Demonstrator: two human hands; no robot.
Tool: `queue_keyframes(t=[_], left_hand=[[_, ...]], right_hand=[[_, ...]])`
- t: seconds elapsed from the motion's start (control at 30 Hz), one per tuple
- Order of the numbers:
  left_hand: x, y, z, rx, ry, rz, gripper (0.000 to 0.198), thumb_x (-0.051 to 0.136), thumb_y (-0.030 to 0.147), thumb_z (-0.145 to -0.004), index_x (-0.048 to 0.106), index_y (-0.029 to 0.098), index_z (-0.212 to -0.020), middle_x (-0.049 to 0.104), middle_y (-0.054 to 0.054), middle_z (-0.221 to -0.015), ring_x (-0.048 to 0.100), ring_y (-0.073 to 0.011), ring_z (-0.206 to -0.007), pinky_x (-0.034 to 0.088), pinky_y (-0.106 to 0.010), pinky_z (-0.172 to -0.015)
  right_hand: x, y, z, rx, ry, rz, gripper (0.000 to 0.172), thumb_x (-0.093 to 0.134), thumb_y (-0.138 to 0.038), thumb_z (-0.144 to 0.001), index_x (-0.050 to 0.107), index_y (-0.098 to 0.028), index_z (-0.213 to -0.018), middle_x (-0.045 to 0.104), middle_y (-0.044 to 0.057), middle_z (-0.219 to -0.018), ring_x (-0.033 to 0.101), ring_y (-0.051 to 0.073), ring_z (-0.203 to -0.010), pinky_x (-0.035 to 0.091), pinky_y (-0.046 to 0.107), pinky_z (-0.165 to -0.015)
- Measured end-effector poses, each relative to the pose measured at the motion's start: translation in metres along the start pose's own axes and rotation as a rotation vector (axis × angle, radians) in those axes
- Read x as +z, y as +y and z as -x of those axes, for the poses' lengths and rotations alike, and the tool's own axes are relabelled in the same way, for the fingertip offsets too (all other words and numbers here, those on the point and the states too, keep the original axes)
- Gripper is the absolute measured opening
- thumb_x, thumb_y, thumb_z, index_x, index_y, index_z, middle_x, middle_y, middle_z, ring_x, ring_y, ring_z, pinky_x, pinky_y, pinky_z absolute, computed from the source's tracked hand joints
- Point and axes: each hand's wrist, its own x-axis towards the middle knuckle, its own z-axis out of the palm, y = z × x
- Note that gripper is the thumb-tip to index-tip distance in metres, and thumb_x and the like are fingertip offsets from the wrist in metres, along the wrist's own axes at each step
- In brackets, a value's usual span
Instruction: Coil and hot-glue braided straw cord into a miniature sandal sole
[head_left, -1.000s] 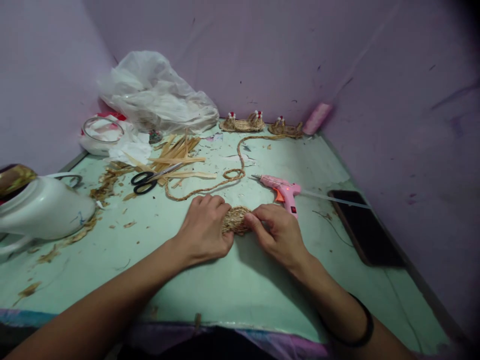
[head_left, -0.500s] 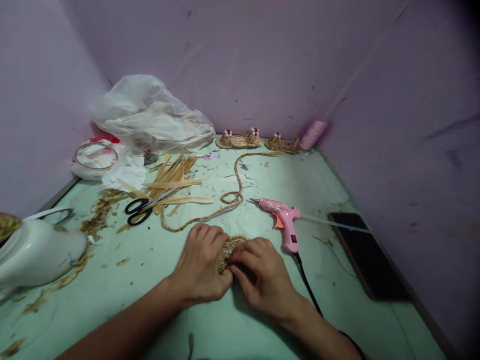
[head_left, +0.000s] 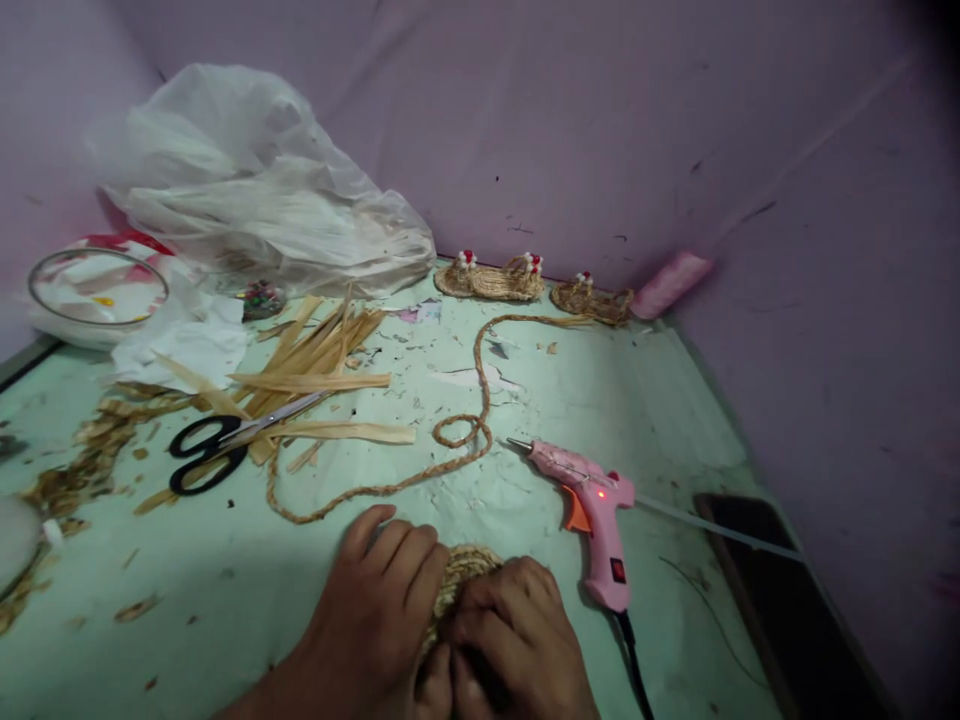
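Observation:
Low in the head view, my left hand [head_left: 382, 600] grips a braided straw piece [head_left: 466, 572] from its left side, with the fingers bent over its edge. The right hand [head_left: 517, 635] is closed at the piece's right side, its fingertips pressed against the straw. Most of the piece is hidden by both hands; only its upper edge and a strip between them show. A pink glue gun [head_left: 592, 510] with a lit red light lies right of my right hand. Beyond my hands a braided straw cord [head_left: 390, 489] curves across the table, with one loop in it.
Black-handled scissors [head_left: 210, 452] lie on dry straw strips [head_left: 330, 350] at the left. Behind are a plastic bag [head_left: 277, 210], small straw slippers [head_left: 491, 282] with red and white beads, and a pink roll [head_left: 671, 284]. A dark phone [head_left: 795, 610] lies on the right.
The view has moved closer and tilted up, so my hands and the straw piece sit lower in the picture. Both hands stay on the piece, the right one bunched nearer to the left.

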Motion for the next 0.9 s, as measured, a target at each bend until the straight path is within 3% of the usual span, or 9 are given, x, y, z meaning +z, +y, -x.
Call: queue_keyframes(t=[0.1,0.17,0.27,0.33,0.43,0.5,0.63,0.73,0.9], left_hand=[[-0.001,0.003,0.001,0.013,0.010,-0.020,0.032,0.046,0.015,-0.061,0.061,0.009,-0.088,0.062,-0.012,-0.085,0.052,-0.0245,-0.080,0.038,-0.047,-0.084],[-0.006,0.005,-0.001,-0.011,-0.039,-0.030,0.033,0.048,0.014,-0.061,0.062,0.008,-0.090,0.063,-0.013,-0.088,0.052,-0.0254,-0.082,0.038,-0.046,-0.083],[-0.016,0.007,-0.004,-0.062,-0.128,-0.007,0.034,0.051,0.013,-0.062,0.063,0.009,-0.094,0.064,-0.013,-0.092,0.053,-0.0256,-0.084,0.040,-0.045,-0.083],[-0.020,0.007,-0.007,-0.077,-0.148,0.021,0.034,0.053,0.015,-0.063,0.063,0.010,-0.096,0.063,-0.013,-0.093,0.053,-0.0261,-0.085,0.040,-0.046,-0.084],[-0.022,0.010,-0.008,-0.064,-0.154,0.014,0.034,0.056,0.018,-0.063,0.063,0.008,-0.095,0.063,-0.014,-0.093,0.052,-0.0273,-0.085,0.040,-0.048,-0.084],[-0.023,0.013,-0.006,-0.015,-0.126,-0.035,0.034,0.058,0.019,-0.064,0.062,0.006,-0.096,0.062,-0.016,-0.094,0.052,-0.0284,-0.086,0.039,-0.050,-0.085],[-0.025,0.019,-0.001,0.168,-0.013,-0.164,0.035,0.058,0.018,-0.070,0.061,0.005,-0.103,0.063,-0.018,-0.099,0.053,-0.0296,-0.090,0.036,-0.054,-0.089],[-0.028,0.020,0.000,0.240,-0.030,-0.212,0.037,0.057,0.018,-0.072,0.060,0.005,-0.107,0.062,-0.018,-0.101,0.053,-0.0304,-0.094,0.035,-0.054,-0.092],[-0.030,0.020,-0.004,0.173,-0.117,-0.229,0.042,0.056,0.020,-0.068,0.059,0.004,-0.107,0.062,-0.018,-0.101,0.054,-0.0300,-0.094,0.035,-0.053,-0.093]], right_hand=[[-0.003,-0.004,-0.003,-0.014,-0.009,-0.003,0.017,0.049,-0.005,-0.068,0.060,-0.017,-0.074,0.062,0.003,-0.068,0.049,0.015,-0.063,0.037,0.030,-0.060],[-0.012,-0.006,-0.008,-0.005,-0.081,-0.058,0.019,0.050,-0.005,-0.071,0.061,-0.017,-0.078,0.063,0.003,-0.070,0.052,0.015,-0.065,0.040,0.031,-0.062],[-0.033,-0.003,-0.016,0.094,-0.215,-0.229,0.018,0.056,-0.010,-0.076,0.063,-0.020,-0.090,0.066,0.002,-0.079,0.059,0.016,-0.075,0.044,0.036,-0.076],[-0.046,0.000,-0.019,0.193,-0.107,-0.249,0.018,0.058,-0.014,-0.078,0.062,-0.022,-0.094,0.066,0.001,-0.084,0.061,0.017,-0.080,0.043,0.039,-0.087],[-0.056,0.003,-0.019,0.343,0.153,-0.168,0.013,0.057,-0.013,-0.081,0.062,-0.023,-0.089,0.064,0.001,-0.082,0.060,0.014,-0.079,0.047,0.029,-0.074],[-0.056,0.001,-0.019,0.390,0.219,-0.140,0.010,0.057,-0.014,-0.081,0.062,-0.021,-0.085,0.064,0.001,-0.079,0.060,0.013,-0.074,0.047,0.025,-0.066],[-0.053,-0.004,-0.018,0.462,0.272,-0.159,0.006,0.058,-0.019,-0.081,0.063,-0.020,-0.081,0.065,0.002,-0.079,0.060,0.015,-0.075,0.048,0.028,-0.069],[-0.052,-0.002,-0.016,0.635,0.320,-0.290,0.011,0.058,-0.027,-0.079,0.063,-0.021,-0.087,0.065,0.004,-0.086,0.061,0.019,-0.084,0.048,0.035,-0.078],[-0.037,0.009,-0.010,0.800,0.133,-0.613,0.033,0.063,-0.021,-0.064,0.060,-0.022,-0.097,0.063,0.006,-0.098,0.059,0.022,-0.093,0.043,0.042,-0.089]])
